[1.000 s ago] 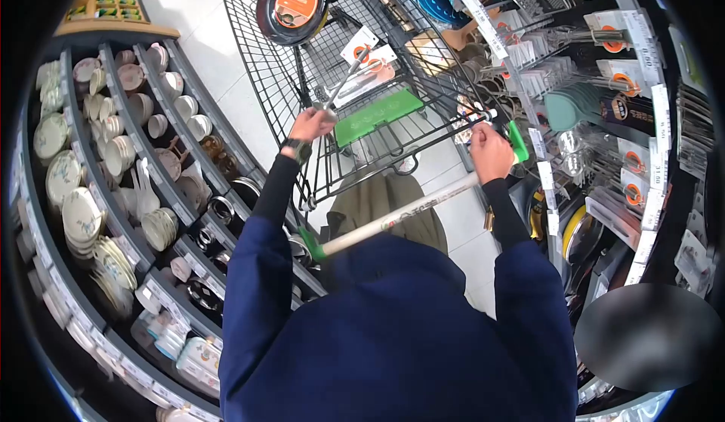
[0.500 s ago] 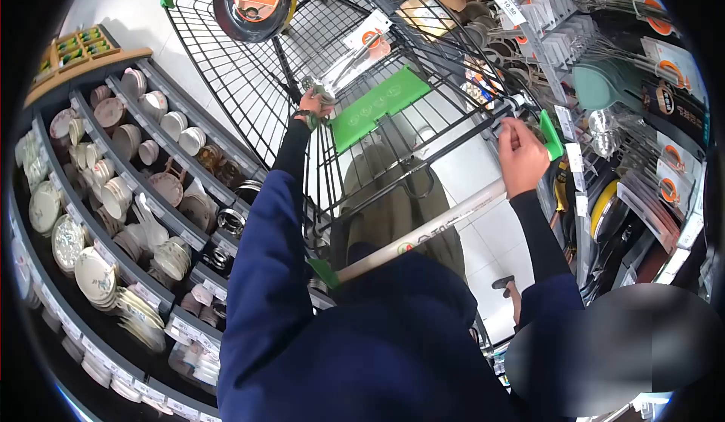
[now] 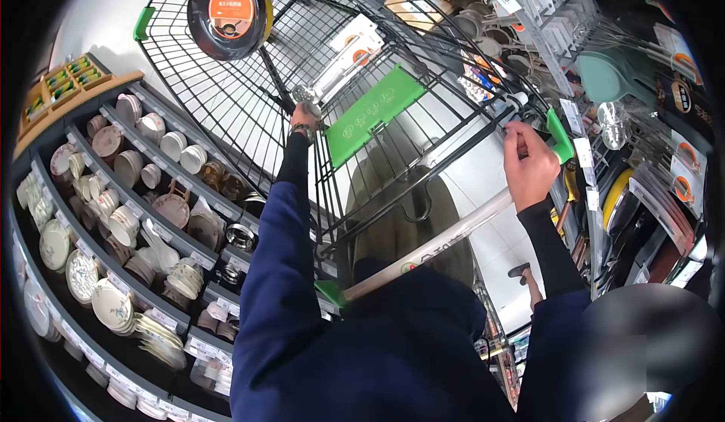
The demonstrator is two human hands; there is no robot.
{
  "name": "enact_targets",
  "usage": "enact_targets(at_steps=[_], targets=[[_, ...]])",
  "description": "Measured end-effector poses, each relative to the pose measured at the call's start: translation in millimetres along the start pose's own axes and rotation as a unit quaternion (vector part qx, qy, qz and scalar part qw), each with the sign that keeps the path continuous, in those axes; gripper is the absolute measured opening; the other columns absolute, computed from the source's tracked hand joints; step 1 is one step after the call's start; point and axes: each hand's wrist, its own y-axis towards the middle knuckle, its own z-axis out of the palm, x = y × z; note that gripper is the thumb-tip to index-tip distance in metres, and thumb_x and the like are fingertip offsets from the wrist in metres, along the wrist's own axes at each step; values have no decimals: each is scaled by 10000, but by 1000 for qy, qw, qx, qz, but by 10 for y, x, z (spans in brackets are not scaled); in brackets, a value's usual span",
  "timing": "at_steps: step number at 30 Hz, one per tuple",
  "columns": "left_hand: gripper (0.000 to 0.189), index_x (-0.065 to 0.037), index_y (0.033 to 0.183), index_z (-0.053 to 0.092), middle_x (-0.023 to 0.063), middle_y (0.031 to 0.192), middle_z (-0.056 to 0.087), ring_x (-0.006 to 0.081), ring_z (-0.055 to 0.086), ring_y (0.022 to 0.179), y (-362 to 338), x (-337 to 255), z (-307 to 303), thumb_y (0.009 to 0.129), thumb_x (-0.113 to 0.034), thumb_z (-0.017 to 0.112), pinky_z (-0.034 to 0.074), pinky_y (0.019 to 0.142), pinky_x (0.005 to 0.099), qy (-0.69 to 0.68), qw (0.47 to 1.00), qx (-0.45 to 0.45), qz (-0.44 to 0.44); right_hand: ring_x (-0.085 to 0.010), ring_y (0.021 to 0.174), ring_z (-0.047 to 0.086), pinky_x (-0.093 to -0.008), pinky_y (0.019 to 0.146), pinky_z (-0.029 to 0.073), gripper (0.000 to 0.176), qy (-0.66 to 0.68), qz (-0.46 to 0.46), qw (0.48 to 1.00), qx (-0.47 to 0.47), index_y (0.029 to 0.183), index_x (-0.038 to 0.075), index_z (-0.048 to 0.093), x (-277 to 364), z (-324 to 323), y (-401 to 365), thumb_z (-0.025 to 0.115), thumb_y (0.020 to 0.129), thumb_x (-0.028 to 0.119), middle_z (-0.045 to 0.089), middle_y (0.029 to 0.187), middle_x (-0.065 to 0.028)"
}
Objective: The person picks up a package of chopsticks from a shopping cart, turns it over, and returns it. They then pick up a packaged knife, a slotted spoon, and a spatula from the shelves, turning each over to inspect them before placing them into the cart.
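Observation:
My left hand (image 3: 304,114) is closed on a long-handled metal kitchen utensil (image 3: 332,76) in the shopping cart. Its shiny rounded end lies by my fingers, and its far end rests against a white card (image 3: 358,44) with orange marks. Exactly which kind of utensil it is, I cannot make out. My right hand (image 3: 531,165) is curled round the right end of the pale cart handle (image 3: 453,235), beside a green corner piece (image 3: 559,137). A dark frying pan (image 3: 198,22) with an orange label sits at the cart's far end. A green panel (image 3: 375,116) lies between my hands.
Shelves (image 3: 128,203) of bowls, plates and spoons line the left side. On the right hang packaged kitchen tools, including a teal turner (image 3: 604,75). A wooden box (image 3: 64,90) stands back left. Another person's foot (image 3: 519,272) shows lower right.
The view has shifted slightly, so the cart's far end and pan appear further left and lower. My left hand still holds the utensil; my right hand stays at the handle.

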Motion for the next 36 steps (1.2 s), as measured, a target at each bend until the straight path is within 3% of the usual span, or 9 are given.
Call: enact_targets(at_steps=[3, 6, 8, 16, 22, 24, 30, 34, 36], targets=[[391, -134, 1230, 593, 195, 1108, 673, 390, 631, 1050, -248, -502, -99, 844, -197, 570, 497, 902, 437, 81, 995, -56, -4, -164, 500, 605, -295, 497, 444, 69, 3, 3, 1000, 2, 887, 109, 705, 95, 8, 46, 647, 848, 110, 632, 623, -21], [433, 22, 1159, 605, 278, 1089, 652, 431, 625, 1038, -331, -585, -51, 821, -246, 574, 486, 903, 459, 106, 983, -138, -52, -171, 500, 605, -298, 498, 445, 67, 4, 2, 1000, -5, 883, 114, 704, 105, 23, 80, 646, 851, 118, 629, 611, -22], [406, 79, 1053, 639, 298, 1048, 657, 448, 621, 1034, -378, -593, -111, 820, -244, 563, 483, 906, 462, 134, 987, -28, -89, -178, 502, 607, -301, 499, 448, 65, -7, 9, 1000, -3, 880, 119, 704, 95, 21, 87, 646, 854, 132, 626, 601, -26], [396, -1, 978, 709, 270, 969, 671, 448, 621, 978, -726, -924, -318, 770, -299, 552, 493, 837, 452, 145, 989, -23, 24, -215, 539, 629, -347, 524, 480, 72, 2, -8, 1000, -25, 889, 143, 701, 86, -38, 151, 653, 840, 164, 636, 616, -51], [353, 56, 1033, 694, 127, 858, 723, 158, 679, 817, -885, -1221, -422, 859, -236, 600, 511, 708, 273, -39, 993, 10, 107, -288, 606, 653, -409, 577, 516, 79, -9, -38, 997, -66, 848, 143, 673, 20, -60, 218, 635, 831, 210, 666, 672, -87], [328, 52, 1062, 668, 94, 868, 710, 142, 665, 821, -1516, -1763, -581, 936, -237, 578, 501, 705, 252, -204, 973, 66, 89, -285, 634, 668, -411, 604, 526, 117, -1, -5, 999, -36, 901, 149, 685, 20, -96, 237, 629, 851, 238, 680, 709, -90], [285, 38, 1181, 601, 121, 1087, 673, 194, 621, 1036, -3278, -2384, -1011, 994, -159, 517, 475, 915, 311, -134, 946, 144, 259, -251, 560, 643, -375, 537, 506, 69, 97, -46, 984, -140, 866, 131, 673, -25, -148, 241, 637, 843, 185, 642, 631, -75], [336, 18, 1280, 545, 152, 1184, 646, 222, 586, 1144, -4165, -2410, -936, 1006, -168, 492, 442, 976, 333, -100, 949, 105, 282, -260, 594, 649, -393, 537, 504, 52, 138, -48, 975, -165, 836, 132, 636, -37, -170, 220, 647, 810, 177, 661, 673, -53], [402, -8, 1318, 527, 205, 1258, 595, 352, 570, 1143, -4397, -2374, -852, 975, -218, 519, 419, 986, 409, 89, 926, -2, 368, -254, 597, 655, -397, 539, 509, 52, 124, -59, 976, -169, 816, 133, 626, -65, -174, 192, 638, 818, 183, 669, 688, -54]])
